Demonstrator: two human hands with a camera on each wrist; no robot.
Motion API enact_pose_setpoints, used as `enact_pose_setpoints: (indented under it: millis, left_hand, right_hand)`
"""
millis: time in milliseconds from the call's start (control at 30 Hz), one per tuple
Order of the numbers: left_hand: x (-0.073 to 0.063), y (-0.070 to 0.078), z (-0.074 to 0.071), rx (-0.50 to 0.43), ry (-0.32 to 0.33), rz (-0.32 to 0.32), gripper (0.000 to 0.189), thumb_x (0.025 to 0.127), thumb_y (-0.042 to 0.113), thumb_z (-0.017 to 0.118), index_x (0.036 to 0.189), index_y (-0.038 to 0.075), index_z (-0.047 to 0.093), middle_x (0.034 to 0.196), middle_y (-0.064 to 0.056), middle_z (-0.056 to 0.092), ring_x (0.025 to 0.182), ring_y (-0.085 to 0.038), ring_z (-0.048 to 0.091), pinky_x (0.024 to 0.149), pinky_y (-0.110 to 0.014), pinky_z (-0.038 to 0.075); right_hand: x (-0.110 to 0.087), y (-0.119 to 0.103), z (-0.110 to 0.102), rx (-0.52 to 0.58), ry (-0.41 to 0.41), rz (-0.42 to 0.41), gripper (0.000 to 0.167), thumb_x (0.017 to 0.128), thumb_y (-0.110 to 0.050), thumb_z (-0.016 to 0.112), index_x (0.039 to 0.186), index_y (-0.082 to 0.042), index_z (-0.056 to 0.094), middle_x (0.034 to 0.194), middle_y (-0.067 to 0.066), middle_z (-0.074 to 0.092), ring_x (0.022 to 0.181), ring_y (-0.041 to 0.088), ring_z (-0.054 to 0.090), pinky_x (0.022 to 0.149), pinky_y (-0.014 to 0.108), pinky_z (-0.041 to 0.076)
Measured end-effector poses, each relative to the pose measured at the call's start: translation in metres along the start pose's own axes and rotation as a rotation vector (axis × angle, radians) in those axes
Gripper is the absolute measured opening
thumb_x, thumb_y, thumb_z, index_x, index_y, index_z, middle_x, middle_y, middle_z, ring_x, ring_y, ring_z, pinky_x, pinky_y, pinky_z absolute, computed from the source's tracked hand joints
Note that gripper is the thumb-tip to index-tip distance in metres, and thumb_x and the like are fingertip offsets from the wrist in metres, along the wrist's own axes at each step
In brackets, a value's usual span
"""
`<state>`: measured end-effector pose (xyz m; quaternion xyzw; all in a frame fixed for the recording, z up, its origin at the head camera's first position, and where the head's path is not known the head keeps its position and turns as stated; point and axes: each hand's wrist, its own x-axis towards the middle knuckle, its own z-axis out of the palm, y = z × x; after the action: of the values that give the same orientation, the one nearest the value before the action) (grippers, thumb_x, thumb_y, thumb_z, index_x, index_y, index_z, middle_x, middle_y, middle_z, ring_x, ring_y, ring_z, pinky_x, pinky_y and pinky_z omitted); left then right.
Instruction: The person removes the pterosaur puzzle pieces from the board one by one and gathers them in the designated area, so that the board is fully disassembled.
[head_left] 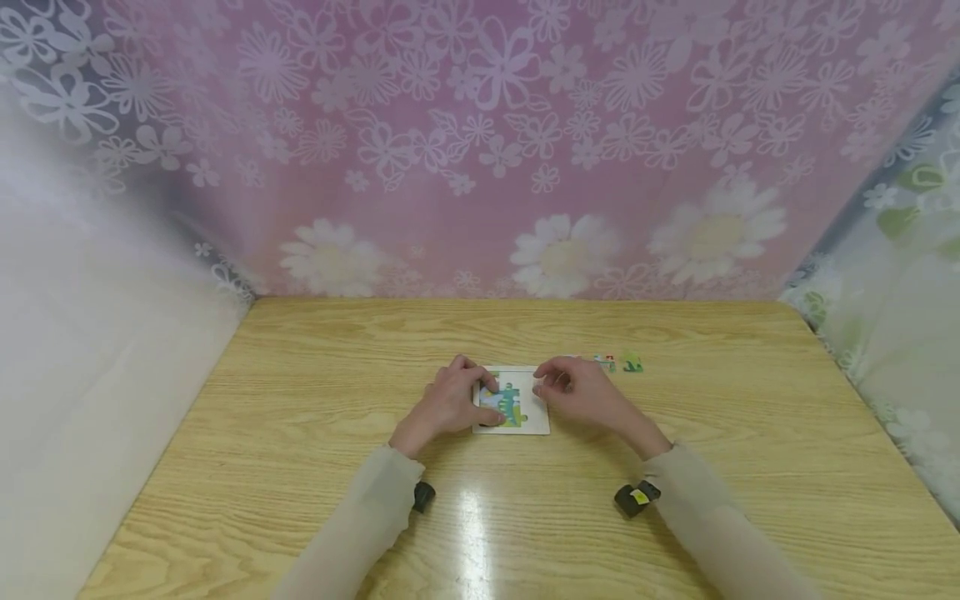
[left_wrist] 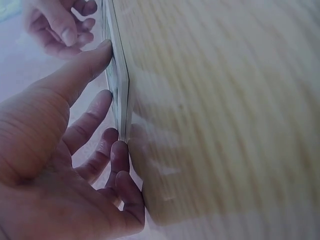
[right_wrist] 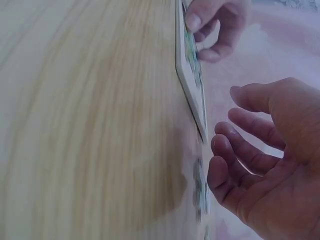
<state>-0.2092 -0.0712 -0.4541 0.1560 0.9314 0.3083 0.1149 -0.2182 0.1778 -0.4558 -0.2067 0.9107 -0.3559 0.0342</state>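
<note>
A small white-framed jigsaw board point(head_left: 534, 421) lies on the table, with joined green and blue picture pieces point(head_left: 508, 406) in its left part and bare white at right. My left hand point(head_left: 450, 398) holds the board at its left side, thumb and forefinger on the pieces, the other fingers bent along the edge; the left wrist view shows the thumb point(left_wrist: 87, 65) on top. My right hand point(head_left: 581, 390) hovers at the board's right edge. In the right wrist view its fingers point(right_wrist: 250, 157) are loosely bent, with nothing between them and the thumb.
Several loose jigsaw pieces point(head_left: 633, 363) lie behind and right of the board, partly hidden by my right hand. The wood-grain table point(head_left: 315, 367) meets a pink floral curtain point(head_left: 450, 233) at the back, with pale cloth at both sides.
</note>
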Motion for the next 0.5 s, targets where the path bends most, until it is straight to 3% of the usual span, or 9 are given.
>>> enact_pose_setpoints:
  millis: [500]
  left_hand:
    - [0.002,-0.002,0.001,-0.006,-0.005,-0.002,0.032,0.081,0.039,0.087,0.103,0.024,0.070,0.126,0.000,0.052,0.109,-0.029,0.049,0.081,-0.042,0.039]
  right_hand:
    - [0.009,-0.010,0.020,-0.059,-0.100,-0.030,0.025,0.092,-0.022,0.076,0.111,-0.007,0.076,0.094,0.004,0.066,0.078,0.011,0.053,0.072,0.030,0.046]
